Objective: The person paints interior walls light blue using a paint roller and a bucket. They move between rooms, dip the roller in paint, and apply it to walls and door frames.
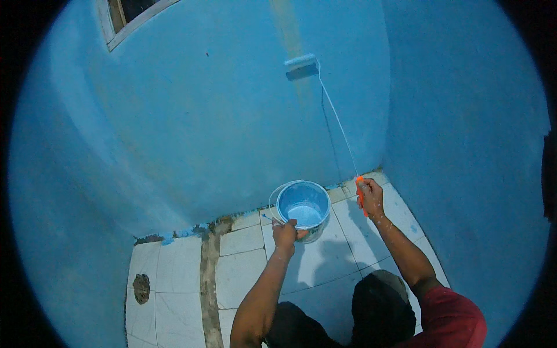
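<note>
My right hand [370,198] grips the orange handle of a paint roller [301,62], whose long wire frame reaches up the blue wall [217,113]. The roller's sleeve is at the wall, over the lower part of a yellowish vertical streak [286,26]. My left hand [285,234] holds a plastic bucket [304,204] by its rim, with light blue paint [305,214] inside. The bucket's wire handle hangs out to the left. A thin stick with a blue tip [265,216] shows beside the left hand; whether the fingers hold it I cannot tell.
White floor tiles [241,243] lie below, crossed by a rough cement strip [210,278]. A dark brown patch or lump [141,288] is at the left. Blue side walls [470,143] stand right and left. A window frame [109,26] is set in the wall at upper left.
</note>
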